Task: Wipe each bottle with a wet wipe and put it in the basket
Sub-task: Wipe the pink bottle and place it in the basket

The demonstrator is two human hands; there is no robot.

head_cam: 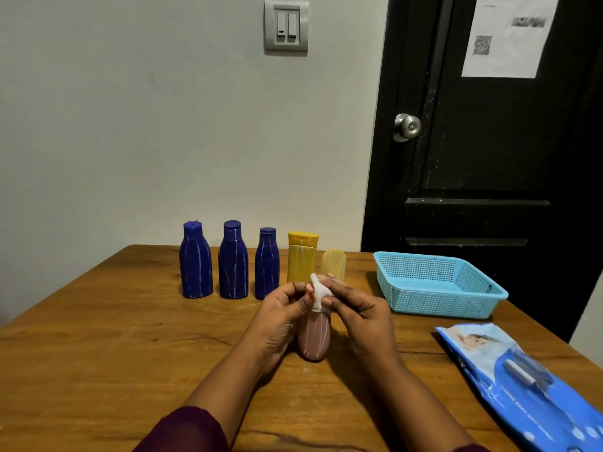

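Steadying the bottle (pixel 314 340) near the basket (pixel 440 308), the left hand (pixel 280 316) curls round it so the right hand (pixel 360 316) pinches the wipe (pixel 320 294) onto its top.

No word or number can be read with certainty. A white paper sheet (pixel 509 60) stuck on the black door (pixel 489 158) carries 1 square QR code (pixel 482 45) near its left side. Above and to the right of the code sits a dark bar of print (pixel 528 22), blurred beyond reading, and the faint grey lines at the sheet's top edge are too small to make out. The blue pack of wet wipes (pixel 522 386), lying at the right of the table (pixel 98 353), bears 1 line of white lettering (pixel 518 399) running along its length, too small and slanted to read. A few small round white icons (pixel 584 432) sit near the pack's end.
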